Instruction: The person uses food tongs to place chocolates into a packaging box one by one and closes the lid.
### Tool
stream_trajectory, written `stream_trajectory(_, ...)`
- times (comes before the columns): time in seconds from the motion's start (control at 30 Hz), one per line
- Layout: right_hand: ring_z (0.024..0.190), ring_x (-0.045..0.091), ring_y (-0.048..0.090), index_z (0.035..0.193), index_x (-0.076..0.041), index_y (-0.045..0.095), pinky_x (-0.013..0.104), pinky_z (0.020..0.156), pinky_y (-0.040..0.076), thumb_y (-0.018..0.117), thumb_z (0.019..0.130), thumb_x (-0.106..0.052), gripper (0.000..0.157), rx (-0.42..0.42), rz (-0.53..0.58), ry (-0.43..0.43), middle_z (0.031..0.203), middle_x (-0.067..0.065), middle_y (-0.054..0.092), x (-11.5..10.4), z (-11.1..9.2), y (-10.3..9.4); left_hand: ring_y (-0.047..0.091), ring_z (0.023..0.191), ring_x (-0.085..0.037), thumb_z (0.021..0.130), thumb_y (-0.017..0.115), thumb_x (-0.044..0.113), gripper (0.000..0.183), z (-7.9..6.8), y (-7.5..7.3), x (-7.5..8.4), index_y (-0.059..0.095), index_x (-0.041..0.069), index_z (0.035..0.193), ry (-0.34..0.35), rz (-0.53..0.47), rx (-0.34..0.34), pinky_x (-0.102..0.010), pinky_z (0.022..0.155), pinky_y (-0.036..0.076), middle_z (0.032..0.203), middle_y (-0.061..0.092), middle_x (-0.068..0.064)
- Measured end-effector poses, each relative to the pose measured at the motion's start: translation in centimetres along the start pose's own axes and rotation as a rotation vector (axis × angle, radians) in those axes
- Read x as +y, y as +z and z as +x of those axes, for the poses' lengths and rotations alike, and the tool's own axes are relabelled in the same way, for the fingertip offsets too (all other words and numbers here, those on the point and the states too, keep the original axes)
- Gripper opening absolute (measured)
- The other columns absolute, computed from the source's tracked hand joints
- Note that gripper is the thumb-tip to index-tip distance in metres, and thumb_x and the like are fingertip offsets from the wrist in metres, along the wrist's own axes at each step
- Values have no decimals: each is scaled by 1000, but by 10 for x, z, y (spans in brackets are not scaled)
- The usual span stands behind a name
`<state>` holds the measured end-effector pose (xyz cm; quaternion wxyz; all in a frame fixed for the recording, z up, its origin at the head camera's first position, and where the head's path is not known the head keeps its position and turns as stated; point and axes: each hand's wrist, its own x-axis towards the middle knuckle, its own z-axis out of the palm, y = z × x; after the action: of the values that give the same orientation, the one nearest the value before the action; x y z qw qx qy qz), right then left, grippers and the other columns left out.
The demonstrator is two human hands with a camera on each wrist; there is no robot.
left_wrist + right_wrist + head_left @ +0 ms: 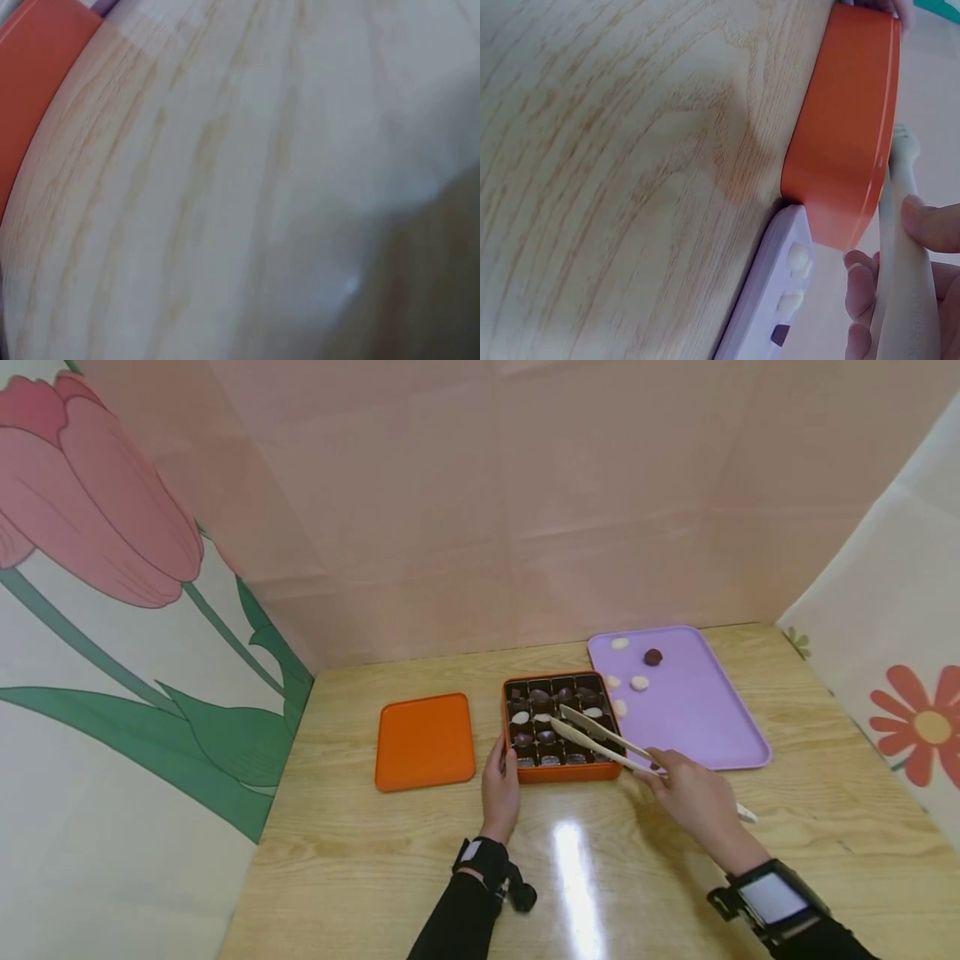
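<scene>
An orange box [570, 772] with a dark compartmented insert holds several dark and white chocolates, one of the white chocolates [520, 717] near its left side. My left hand [501, 793] grips the box at its front left corner, thumb at the front and fingers along the side. Pale tongs [600, 742] are held in my right hand [697, 797]. Their two arms stand apart, tips over the compartments close to a white chocolate. In the right wrist view, my thumb [934, 225] presses one arm of the tongs [909, 300], beside the box's wall [840, 127].
Behind and right of the box lies a purple tray [697, 727] bearing several white chocolates and one round dark chocolate [653, 657]. An orange lid [425, 743] lies flat to the left. Printed cloth walls border the wooden table [337, 860] at the back and sides.
</scene>
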<state>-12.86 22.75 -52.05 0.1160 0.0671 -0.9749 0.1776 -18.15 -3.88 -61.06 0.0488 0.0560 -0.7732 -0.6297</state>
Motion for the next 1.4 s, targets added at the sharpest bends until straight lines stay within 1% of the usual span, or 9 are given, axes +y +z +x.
stream_trajectory(0.27,50,17,54,116,-3,65,26,34,37,68,82,-29,43,-3,17,12,87,19,74,-3,7,-2,47,124,-16,95,37,55,57,1,-2,2,38,28,145,1,-2,-3,-48,102,45,148,44,-2)
stream_trajectory(0.47,49,21,55,118,-5,65,28,30,32,67,82,-30,44,67,-3,24,94,20,74,8,14,-7,55,97,-18,95,37,55,59,1,-2,3,38,26,146,-3,-13,-7,-39,80,47,144,49,-2)
stream_trajectory(0.57,52,28,58,116,-4,66,32,30,33,68,81,-30,44,126,-4,20,92,21,73,19,24,-12,54,99,-18,95,37,56,57,2,-2,4,37,29,145,-11,-18,-6,-39,82,48,145,48,-1)
stream_trajectory(0.73,60,37,62,113,-2,66,41,34,40,69,80,-28,42,182,3,30,88,22,73,41,43,-21,49,122,-18,95,37,55,56,3,-3,4,37,30,145,-16,-8,-3,-48,100,45,149,43,-1)
stream_trajectory(0.83,63,38,62,114,-1,65,43,36,39,66,84,-31,43,156,7,69,89,23,72,56,55,-25,52,117,-18,94,36,58,57,3,-3,3,37,31,145,-20,3,-3,-46,97,48,148,44,-1)
stream_trajectory(0.93,61,36,60,117,0,62,39,33,35,59,88,-40,50,94,-1,127,93,26,70,71,64,-26,56,99,-19,92,36,61,59,3,-3,2,38,32,144,-18,-2,-3,-41,84,50,145,46,-1)
stream_trajectory(1.03,61,35,59,114,-2,62,38,33,31,50,90,-50,55,42,-11,184,93,27,70,88,71,-25,55,98,-17,92,36,61,57,3,-3,1,38,35,143,-23,-7,-4,-40,84,49,145,47,-1)
stream_trajectory(1.23,61,37,58,93,-2,63,40,35,31,50,90,-50,50,9,-8,253,78,23,67,120,82,-17,44,128,-16,95,39,53,49,2,-1,0,37,38,142,-29,-5,-7,-49,105,43,149,42,2)
stream_trajectory(1.4,63,44,58,99,2,63,47,38,34,50,90,-49,53,5,-21,297,82,30,66,136,89,-13,38,133,-16,96,41,50,48,1,1,1,38,38,142,-35,-15,-4,-50,109,39,150,41,2)
